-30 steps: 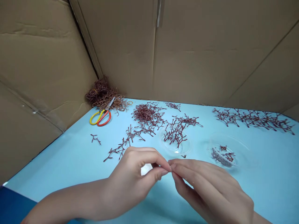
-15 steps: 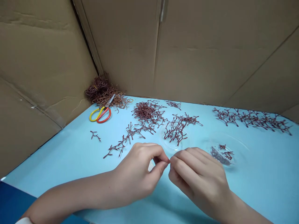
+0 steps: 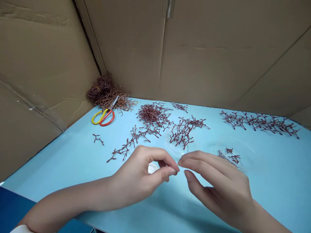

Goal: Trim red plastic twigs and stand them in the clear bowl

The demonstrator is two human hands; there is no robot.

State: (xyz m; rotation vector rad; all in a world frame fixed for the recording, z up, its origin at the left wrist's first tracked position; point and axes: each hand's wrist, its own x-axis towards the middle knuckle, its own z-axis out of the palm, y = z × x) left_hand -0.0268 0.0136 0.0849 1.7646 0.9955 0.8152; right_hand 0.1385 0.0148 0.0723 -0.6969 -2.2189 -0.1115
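Note:
My left hand (image 3: 148,176) is closed in a pinch, thumb against forefinger. A tiny dark bit may show at the tips, but I cannot make out what it is. Close by on the right, my right hand (image 3: 218,184) has its thumb apart from its fingers and nothing visible between them. Just beyond both hands, dark reddish-brown branched twigs (image 3: 181,136) rest on a clear round plastic dish (image 3: 170,149). Under and behind my right hand lies another clear dish (image 3: 247,147), partly hidden, with a few short twig pieces (image 3: 235,158) and small grey bits (image 3: 221,154).
Scissors with yellow and red handles (image 3: 107,117) lie by a tangled brown heap (image 3: 107,94) in the left corner. A dense twig pile (image 3: 150,113), a long twig row (image 3: 259,123) and a lone twig (image 3: 98,139) lie on the light-blue table (image 3: 60,161). Cardboard walls (image 3: 206,48) enclose the back.
My right hand has come away from my left fingertips and its thumb and fingers have parted. My left hand keeps its pinch. The view has shifted slightly.

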